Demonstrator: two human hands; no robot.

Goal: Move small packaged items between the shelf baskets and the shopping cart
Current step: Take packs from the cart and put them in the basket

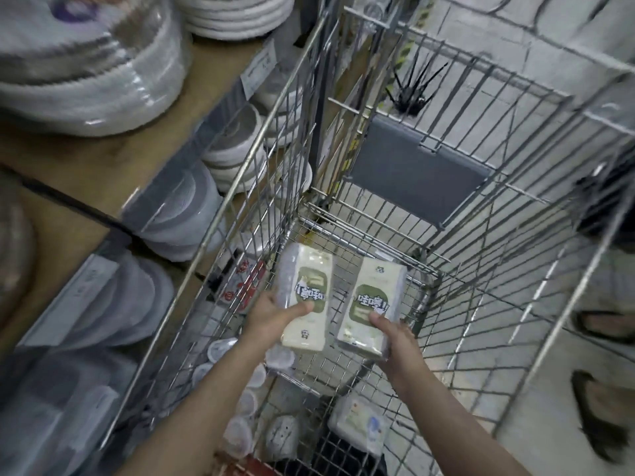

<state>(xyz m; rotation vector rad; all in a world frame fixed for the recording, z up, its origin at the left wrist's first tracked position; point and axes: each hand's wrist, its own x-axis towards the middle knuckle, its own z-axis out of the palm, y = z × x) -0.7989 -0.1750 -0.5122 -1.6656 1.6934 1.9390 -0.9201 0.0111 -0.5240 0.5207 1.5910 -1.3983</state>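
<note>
Looking down into a wire shopping cart (457,214) parked just beside a wooden shelf (113,166). Left hand (271,314) gripping a cream packet with a green label (304,297), thumb across the front, fingers hidden behind; packet tilted slightly, upper end leaning right. Right hand (395,334) gripping a second, matching packet (369,307), thumb pressed on the label, fingers wrapped under its lower right edge. Both packets held side by side, close but apart, above the cart's wire floor and inside its walls. Grey plastic flap (419,173) hanging against the far end of the cart. Lower in the cart, near the forearms: several small lidded cups (240,431) and a clear-wrapped white pack (360,424), details blurred, contents possibly food. On the shelf at left: stacks of white plates (86,70) in clear wrap, and stacked translucent tubs (178,214) on the level below.
</note>
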